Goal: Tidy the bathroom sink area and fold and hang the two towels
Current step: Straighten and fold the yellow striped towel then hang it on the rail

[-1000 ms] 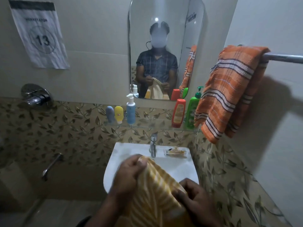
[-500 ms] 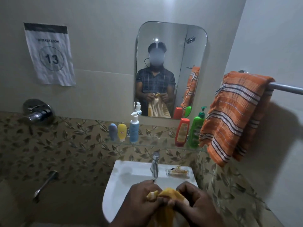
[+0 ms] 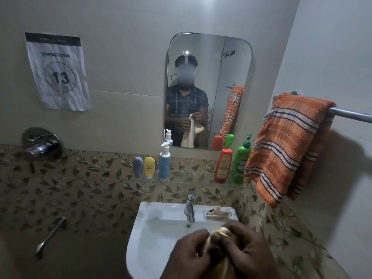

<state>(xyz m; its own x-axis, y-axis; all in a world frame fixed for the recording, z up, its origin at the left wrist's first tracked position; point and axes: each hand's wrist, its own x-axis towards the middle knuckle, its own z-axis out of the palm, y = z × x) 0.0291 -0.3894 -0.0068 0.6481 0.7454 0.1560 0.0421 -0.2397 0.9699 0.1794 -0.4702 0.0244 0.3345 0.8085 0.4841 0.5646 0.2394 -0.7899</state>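
I see a rounded wall mirror (image 3: 209,57) above a white ceramic sink (image 3: 157,228). To the right, an orange striped cotton towel (image 3: 285,146) hangs draped over a chrome wall rail (image 3: 350,115). Low in view, over the sink's front edge, my left hand (image 3: 189,254) and right hand (image 3: 247,250) sit close together. Both grip a bunched yellow striped towel (image 3: 223,231) in curled fingers. A chrome tap (image 3: 190,206) stands behind them.

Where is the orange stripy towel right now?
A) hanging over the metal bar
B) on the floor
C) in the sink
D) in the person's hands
A: the orange towel hangs draped over the metal bar on the right wall, while the left hand and right hand grip a yellow towel.
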